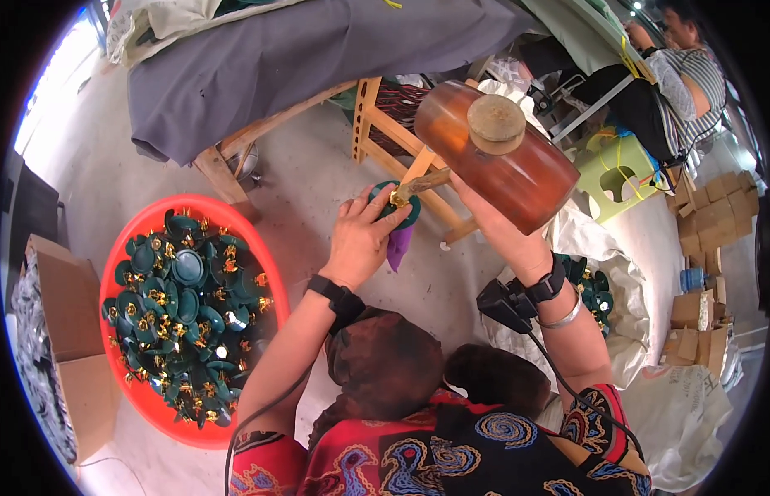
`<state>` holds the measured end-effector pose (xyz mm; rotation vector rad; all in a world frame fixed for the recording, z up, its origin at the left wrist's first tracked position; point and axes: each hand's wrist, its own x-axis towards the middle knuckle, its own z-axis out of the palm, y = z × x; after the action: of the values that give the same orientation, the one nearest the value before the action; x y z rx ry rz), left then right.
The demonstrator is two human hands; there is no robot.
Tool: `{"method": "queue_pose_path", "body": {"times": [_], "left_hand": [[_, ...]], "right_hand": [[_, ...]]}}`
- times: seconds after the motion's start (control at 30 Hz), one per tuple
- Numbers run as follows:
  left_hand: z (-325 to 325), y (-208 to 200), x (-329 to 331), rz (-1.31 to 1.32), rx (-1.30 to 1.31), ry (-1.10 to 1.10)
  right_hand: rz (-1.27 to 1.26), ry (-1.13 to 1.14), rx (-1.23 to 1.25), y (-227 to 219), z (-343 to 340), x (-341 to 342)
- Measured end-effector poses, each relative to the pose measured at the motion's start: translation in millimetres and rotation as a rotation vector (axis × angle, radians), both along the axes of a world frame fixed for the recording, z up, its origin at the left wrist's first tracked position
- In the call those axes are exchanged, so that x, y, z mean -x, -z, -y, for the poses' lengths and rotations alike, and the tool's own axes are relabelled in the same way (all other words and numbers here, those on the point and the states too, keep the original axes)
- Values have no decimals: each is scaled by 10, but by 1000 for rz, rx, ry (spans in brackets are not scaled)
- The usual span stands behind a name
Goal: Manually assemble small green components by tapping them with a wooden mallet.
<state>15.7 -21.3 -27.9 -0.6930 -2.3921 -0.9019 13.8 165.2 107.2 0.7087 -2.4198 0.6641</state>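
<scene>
Green disc [413,212] held w/ L hand [362,236], amber mallet [501,169] w/ R hand [501,231].

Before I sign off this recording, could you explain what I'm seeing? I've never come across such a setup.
There is no machine here: a person works with two bare hands. The picture comes from a wide fisheye camera on their head, looking down, so straight edges bend. The left hand holds a round green piece with a gold part, purple material showing below it. The right hand seems to grip a reddish-brown mallet-like tool, though the grip is mostly hidden. On the floor, a red basin holds many green-and-gold pieces.
</scene>
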Motion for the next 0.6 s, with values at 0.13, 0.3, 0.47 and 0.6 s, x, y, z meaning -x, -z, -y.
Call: {"method": "queue_pose_path", "body": {"times": [0.13, 0.3, 0.47, 0.6], "left_hand": [[5, 33, 14, 9, 7, -11], [23, 52, 8, 5, -13, 1], [69, -10, 12, -34, -95, -11], [-32, -283, 82, 41, -494, -37]], "right_hand": [[58, 38, 116, 24, 56, 16], [9, -94, -16, -125, 147, 23], [94, -40, 159, -13, 161, 69], [131, -76, 216, -35, 195, 65]]}}
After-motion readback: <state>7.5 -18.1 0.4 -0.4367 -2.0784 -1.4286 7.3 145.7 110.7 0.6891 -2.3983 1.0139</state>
